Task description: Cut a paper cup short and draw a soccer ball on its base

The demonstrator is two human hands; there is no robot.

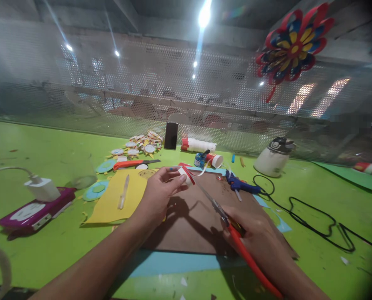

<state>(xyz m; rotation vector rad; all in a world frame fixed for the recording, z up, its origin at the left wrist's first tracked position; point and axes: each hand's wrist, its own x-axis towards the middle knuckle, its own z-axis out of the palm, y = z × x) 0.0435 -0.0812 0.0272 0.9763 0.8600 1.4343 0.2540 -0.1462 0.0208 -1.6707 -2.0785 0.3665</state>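
Note:
Over a brown board [198, 237], my left hand [156, 193] pinches a small white piece with a red strip [188, 175] between thumb and fingers. A thin white strip curls away just behind this piece. My right hand [251, 229] is closed around scissors [247, 256] with long red handles. Their metal blades point up and left, with the tips close to the red strip; whether they touch it I cannot tell. A yellow sheet [106, 200] with a slim pale tool [124, 191] on it lies left of my left hand.
A blue glue gun [244, 185] with a black cord lies on the right, before a white bottle [275, 158]. Farther back are a phone [171, 135], a white roll [201, 145] and piled paper discs [148, 146]. An orange knife [128, 163] and purple power strip [37, 214] are left.

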